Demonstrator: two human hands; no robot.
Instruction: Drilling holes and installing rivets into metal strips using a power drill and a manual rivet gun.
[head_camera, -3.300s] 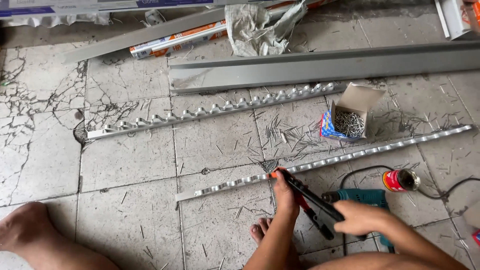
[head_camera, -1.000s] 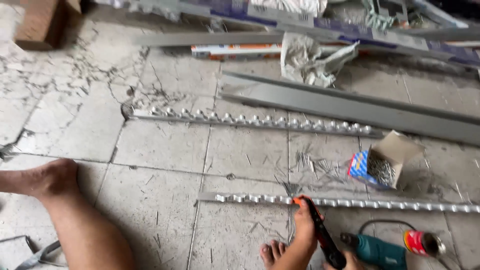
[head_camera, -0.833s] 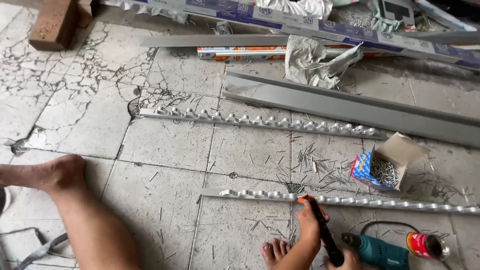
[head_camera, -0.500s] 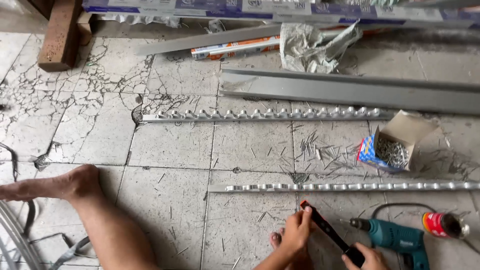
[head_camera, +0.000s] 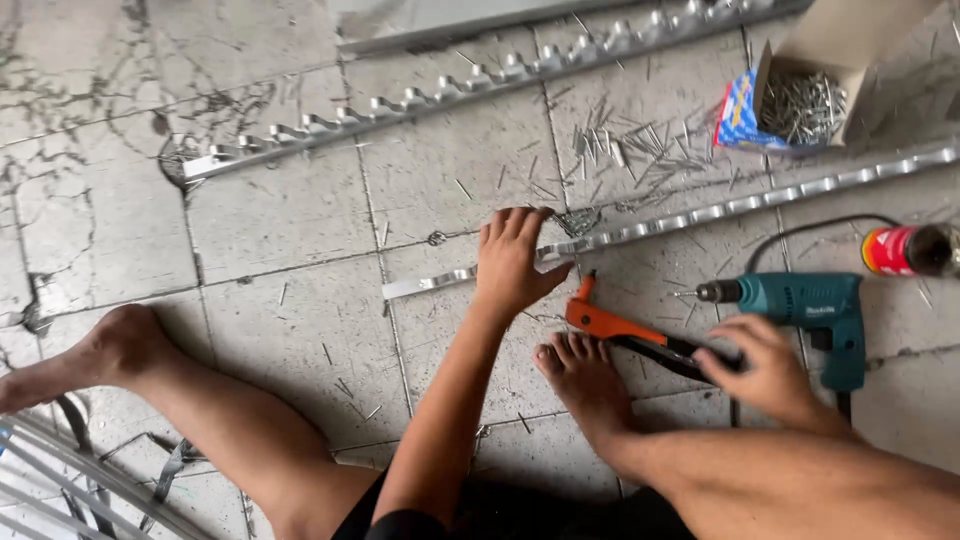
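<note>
From your head camera, your left hand (head_camera: 515, 262) lies flat with fingers spread, pressing the near spiked metal strip (head_camera: 690, 215) to the floor. Just below the strip, your right hand (head_camera: 765, 372) is closed around the handles of the orange rivet tool (head_camera: 625, 328). Right of the tool lies the teal drill (head_camera: 800, 305); beyond the strip, the box of rivets (head_camera: 795, 95). It looks like riveting; bringing the tool's nose onto the strip seems to need a steady hold.

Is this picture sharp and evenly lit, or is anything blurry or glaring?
Head view: soft, even light, faint shadows, no strong glare; the left hand on the metal strip looks fairly sharp, the right hand slightly soft; straight strips bow a little towards the edges.
</note>
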